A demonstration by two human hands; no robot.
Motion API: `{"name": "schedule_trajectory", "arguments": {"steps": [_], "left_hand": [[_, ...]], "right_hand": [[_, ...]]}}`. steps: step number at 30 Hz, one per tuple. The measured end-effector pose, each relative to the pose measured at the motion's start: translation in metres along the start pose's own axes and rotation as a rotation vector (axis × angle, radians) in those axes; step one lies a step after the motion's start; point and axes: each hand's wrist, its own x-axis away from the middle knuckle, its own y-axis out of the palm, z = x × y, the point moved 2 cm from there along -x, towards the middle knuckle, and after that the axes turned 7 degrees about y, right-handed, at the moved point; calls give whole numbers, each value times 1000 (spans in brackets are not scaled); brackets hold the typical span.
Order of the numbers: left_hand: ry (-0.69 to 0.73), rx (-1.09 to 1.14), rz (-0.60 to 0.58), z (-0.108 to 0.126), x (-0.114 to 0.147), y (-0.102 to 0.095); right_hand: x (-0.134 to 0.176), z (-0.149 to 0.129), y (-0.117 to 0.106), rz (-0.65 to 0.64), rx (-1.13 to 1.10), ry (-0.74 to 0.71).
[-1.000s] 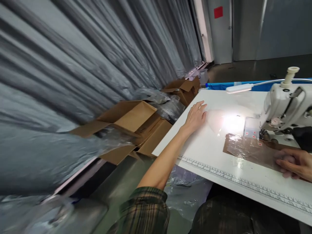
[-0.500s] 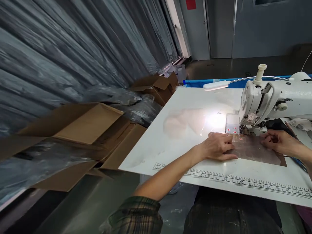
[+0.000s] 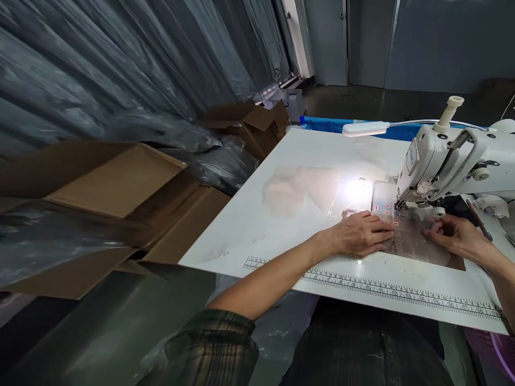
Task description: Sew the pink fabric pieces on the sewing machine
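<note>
Grey sheeting [image 3: 120,64] drapes the left side of the room beside open cardboard boxes [image 3: 116,179]. On the white table [image 3: 225,236], a brown sheet [image 3: 420,247] lies beyond the ruler markings [image 3: 366,287] of the near edge, under the head of the sewing machine [image 3: 426,161], between both hands. Palm down, the left hand [image 3: 360,234] rests on the sheet's left end, fingers extended and slightly parted. The right hand [image 3: 458,236] has curled fingers at the sheet's far right side; whether they pinch it, I cannot tell. The left hand hides that end; the needle area is hard to make out, and the frame cuts off the machine's right end.
</note>
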Motion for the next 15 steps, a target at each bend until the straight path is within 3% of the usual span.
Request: {"name": "schedule_trajectory", "arguments": {"steps": [3,5,8,10,13,15], "left_hand": [[10,37,-31,2,0,0],[-18,123,28,1,0,-2],[-211,375,198,-8,4,-12],[-389,668,256,-17,9,-19],[-572,1101,212,-26,17,-27],[-655,1188,157,-29,21,-30]], "right_hand": [[11,-13,4,-21,-127,78],[19,-24,7,-35,-218,107],[24,-42,21,-118,-294,172],[23,-54,37,-188,-349,198],[14,-72,62,-235,-457,154],[8,-79,72,-262,-487,81]]}}
